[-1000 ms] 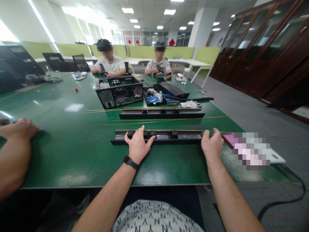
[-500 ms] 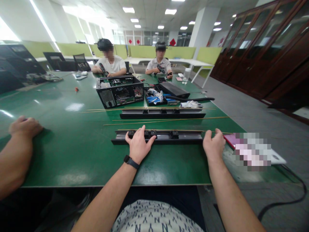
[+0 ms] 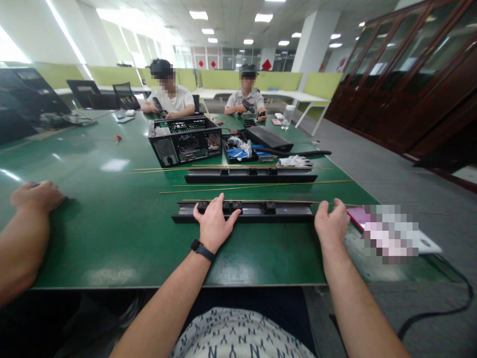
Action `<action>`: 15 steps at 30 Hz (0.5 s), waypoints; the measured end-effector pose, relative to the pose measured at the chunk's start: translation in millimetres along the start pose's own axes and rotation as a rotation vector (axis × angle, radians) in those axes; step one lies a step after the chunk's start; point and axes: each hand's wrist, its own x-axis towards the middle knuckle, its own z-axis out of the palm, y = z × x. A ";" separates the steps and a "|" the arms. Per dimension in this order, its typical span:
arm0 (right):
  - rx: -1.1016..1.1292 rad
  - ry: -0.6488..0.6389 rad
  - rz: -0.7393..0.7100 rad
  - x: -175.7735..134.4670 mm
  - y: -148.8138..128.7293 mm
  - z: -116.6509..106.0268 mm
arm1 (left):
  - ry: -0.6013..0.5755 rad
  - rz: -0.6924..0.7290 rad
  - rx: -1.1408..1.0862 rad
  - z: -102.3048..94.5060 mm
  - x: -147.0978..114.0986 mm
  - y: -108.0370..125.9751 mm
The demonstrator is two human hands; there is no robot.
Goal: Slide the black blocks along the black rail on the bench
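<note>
My left hand [image 3: 216,221], with a dark watch on the wrist, grips a long black rail [image 3: 290,216] with a silvery channel. Its fingers spread over small black blocks seated in the channel and partly hide them. One more black block [image 3: 269,207] stands uncovered farther right. My right hand [image 3: 333,222] is beside the rail's right end, thumb and fingers closed around a thin brass-coloured rod [image 3: 290,202]. This rod runs along the far side of the rail and sticks out past the hand; the exact pinch is partly hidden.
Behind lie loose brass-coloured rods [image 3: 208,191] and a second black rail [image 3: 249,178]. Farther back are an open computer case [image 3: 186,141], a tray with gloves [image 3: 240,155] and a black box [image 3: 270,137]. A neighbour's arm [image 3: 26,233] rests at left; two people sit opposite.
My right hand has shifted slightly to the right, and the rod's end with it. My left hand stays on the rail. The neighbour's hand at left has moved slightly left.
</note>
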 end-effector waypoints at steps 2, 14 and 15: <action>-0.006 -0.016 0.007 0.6 -0.5 -0.7 | -0.001 -0.002 -0.003 -0.4 -0.1 0.5; -0.007 -0.078 -0.037 -2.8 -4.2 -3.2 | -0.007 -0.008 -0.024 -1.5 0.7 1.6; -0.007 -0.084 -0.063 -4.0 -4.4 -2.9 | -0.009 -0.012 -0.019 -1.4 0.8 1.7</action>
